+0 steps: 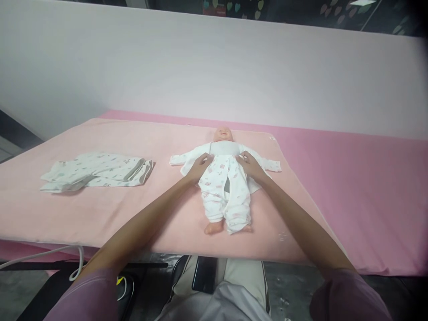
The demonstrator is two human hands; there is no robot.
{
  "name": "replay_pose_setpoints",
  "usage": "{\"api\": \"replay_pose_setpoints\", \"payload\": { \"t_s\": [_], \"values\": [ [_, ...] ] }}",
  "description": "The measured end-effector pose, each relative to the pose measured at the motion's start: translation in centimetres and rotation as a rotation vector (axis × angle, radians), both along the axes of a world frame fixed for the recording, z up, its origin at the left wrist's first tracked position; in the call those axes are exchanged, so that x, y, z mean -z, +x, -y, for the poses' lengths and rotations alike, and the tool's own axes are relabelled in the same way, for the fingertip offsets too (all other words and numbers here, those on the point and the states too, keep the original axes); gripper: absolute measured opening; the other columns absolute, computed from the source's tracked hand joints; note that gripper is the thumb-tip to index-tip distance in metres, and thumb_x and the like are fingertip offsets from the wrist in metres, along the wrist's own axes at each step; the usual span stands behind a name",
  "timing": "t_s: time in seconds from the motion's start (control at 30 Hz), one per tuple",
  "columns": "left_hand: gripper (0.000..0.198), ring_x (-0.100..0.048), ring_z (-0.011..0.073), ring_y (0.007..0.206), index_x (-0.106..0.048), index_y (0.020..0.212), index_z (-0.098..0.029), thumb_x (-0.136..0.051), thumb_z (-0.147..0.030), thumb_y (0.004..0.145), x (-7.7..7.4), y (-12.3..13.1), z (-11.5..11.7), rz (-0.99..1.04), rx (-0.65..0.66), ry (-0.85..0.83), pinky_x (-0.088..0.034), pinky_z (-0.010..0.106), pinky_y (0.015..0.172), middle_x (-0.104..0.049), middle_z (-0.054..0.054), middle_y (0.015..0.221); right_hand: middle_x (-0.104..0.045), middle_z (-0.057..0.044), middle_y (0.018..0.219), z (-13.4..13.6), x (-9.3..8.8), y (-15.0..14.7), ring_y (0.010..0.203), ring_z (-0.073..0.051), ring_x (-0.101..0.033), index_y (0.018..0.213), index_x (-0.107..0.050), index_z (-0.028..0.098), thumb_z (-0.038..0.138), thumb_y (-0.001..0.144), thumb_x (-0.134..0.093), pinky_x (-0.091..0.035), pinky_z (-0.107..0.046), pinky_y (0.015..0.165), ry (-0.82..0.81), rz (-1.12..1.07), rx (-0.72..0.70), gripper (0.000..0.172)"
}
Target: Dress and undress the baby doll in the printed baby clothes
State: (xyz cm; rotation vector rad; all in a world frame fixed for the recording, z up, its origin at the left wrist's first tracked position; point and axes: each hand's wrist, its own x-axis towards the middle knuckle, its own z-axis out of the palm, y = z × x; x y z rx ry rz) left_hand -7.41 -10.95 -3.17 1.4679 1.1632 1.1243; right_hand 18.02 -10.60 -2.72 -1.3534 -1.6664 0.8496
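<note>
A baby doll [223,133] lies on its back on a pink mat, its head toward the wall. White patterned baby pants [214,183] cover its legs up to the waist, with a gap between the legs. Its white top [225,148] has the sleeves spread out to both sides. My left hand [201,164] pinches the waistband of the pants on the left. Opposite it, my right hand [248,163] is closed on the waistband at the right. One bare foot [213,228] shows fully below the left pant leg; the other foot mostly hides under the right cuff.
Folded patterned white cloth [96,171] lies on the mat [133,214] to the left. A white wall [207,71] stands behind the table. A dark phone [204,274] rests below the table edge, and a white cable [80,258] hangs at the lower left.
</note>
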Motion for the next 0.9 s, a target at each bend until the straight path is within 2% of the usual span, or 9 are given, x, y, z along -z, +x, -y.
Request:
{"api": "replay_pose_setpoints", "payload": {
  "t_s": [0.13, 0.23, 0.3, 0.37, 0.5, 0.6, 0.7, 0.83, 0.9],
  "values": [
    [0.045, -0.047, 0.0158, 0.070, -0.062, 0.080, -0.020, -0.081, -0.058, 0.093, -2.6, -0.1, -0.8, -0.297, 0.184, 0.262, -0.034, 0.029, 0.064, -0.057, 0.000, 0.076, -0.049, 0.001, 0.071, -0.1, -3.1, -0.3, 0.072, -0.018, -0.043, 0.078, -0.047, 0.024, 0.060, 0.100, -0.067, -0.032, -0.033, 0.069, 0.061, 0.231, -0.165, 0.046],
    [0.045, -0.049, 0.0166, 0.072, -0.062, 0.080, -0.020, -0.079, -0.059, 0.095, -3.0, -0.1, -1.8, -0.265, 0.181, 0.298, -0.036, 0.030, 0.067, -0.057, 0.001, 0.078, -0.050, 0.000, 0.073, -0.4, -4.3, -0.3, 0.072, -0.018, -0.044, 0.076, -0.047, 0.023, 0.061, 0.100, -0.069, -0.030, -0.033, 0.069, 0.081, 0.257, -0.195, 0.050],
    [0.050, -0.048, 0.0168, 0.070, -0.057, 0.079, -0.021, -0.075, -0.064, 0.097, -1.7, -0.1, -2.1, -0.144, 0.051, 0.192, -0.037, 0.030, 0.066, -0.054, 0.000, 0.074, -0.049, 0.001, 0.072, -0.8, -3.4, 0.1, 0.072, -0.017, -0.043, 0.075, -0.047, 0.023, 0.067, 0.095, -0.073, -0.031, -0.033, 0.069, 0.006, 0.144, -0.150, 0.055],
    [0.056, -0.050, 0.0175, 0.067, -0.055, 0.077, -0.022, -0.074, -0.071, 0.095, 0.3, -0.1, -2.2, -0.028, -0.046, 0.026, -0.039, 0.031, 0.064, -0.052, 0.000, 0.068, -0.048, 0.002, 0.072, -1.1, -1.4, 0.7, 0.073, -0.017, -0.043, 0.074, -0.049, 0.023, 0.074, 0.086, -0.079, -0.034, -0.032, 0.070, -0.106, -0.040, -0.105, 0.061],
    [0.060, -0.066, 0.0248, 0.077, -0.067, 0.084, -0.020, -0.075, -0.079, 0.089, 3.4, 0.1, -2.2, 0.129, -0.025, -0.269, -0.050, 0.034, 0.072, -0.067, 0.005, 0.074, -0.055, 0.001, 0.080, -0.9, 2.9, 0.9, 0.082, -0.019, -0.051, 0.079, -0.053, 0.024, 0.073, 0.073, -0.088, -0.044, -0.031, 0.076, -0.268, -0.469, -0.103, 0.061],
    [0.064, -0.072, 0.0294, 0.095, -0.071, 0.092, -0.018, -0.068, -0.082, 0.093, 3.8, 0.5, -2.6, 0.219, -0.010, -0.335, -0.055, 0.038, 0.087, -0.076, 0.012, 0.092, -0.060, 0.000, 0.090, -0.6, 3.8, -0.1, 0.088, -0.021, -0.056, 0.087, -0.056, 0.025, 0.071, 0.075, -0.086, -0.049, -0.033, 0.082, -0.244, -0.645, -0.128, 0.057],
    [0.060, -0.068, 0.0267, 0.097, -0.066, 0.092, -0.020, -0.061, -0.080, 0.099, 3.2, 0.4, -2.5, 0.222, 0.007, -0.181, -0.053, 0.036, 0.092, -0.073, 0.010, 0.094, -0.059, 0.000, 0.089, -0.3, 2.9, -0.5, 0.085, -0.021, -0.055, 0.095, -0.057, 0.027, 0.074, 0.082, -0.079, -0.048, -0.033, 0.079, -0.119, -0.546, -0.122, 0.054],
    [0.048, -0.054, 0.0186, 0.082, -0.053, 0.091, -0.023, -0.058, -0.068, 0.108, 1.6, -0.3, -1.6, -0.048, 0.043, 0.230, -0.044, 0.031, 0.081, -0.058, 0.001, 0.086, -0.058, 0.000, 0.085, -0.6, 0.6, 0.4, 0.080, -0.021, -0.051, 0.100, -0.061, 0.028, 0.070, 0.095, -0.070, -0.042, -0.034, 0.080, 0.170, -0.107, -0.159, 0.043],
    [0.045, -0.048, 0.0173, 0.078, -0.050, 0.092, -0.023, -0.055, -0.063, 0.111, 1.0, -0.5, -1.6, -0.152, 0.091, 0.306, -0.040, 0.030, 0.078, -0.052, -0.001, 0.083, -0.056, 0.001, 0.079, -1.0, 0.0, 0.5, 0.074, -0.021, -0.048, 0.105, -0.062, 0.029, 0.067, 0.100, -0.067, -0.038, -0.035, 0.077, 0.230, 0.028, -0.174, 0.038]
  ]
}}
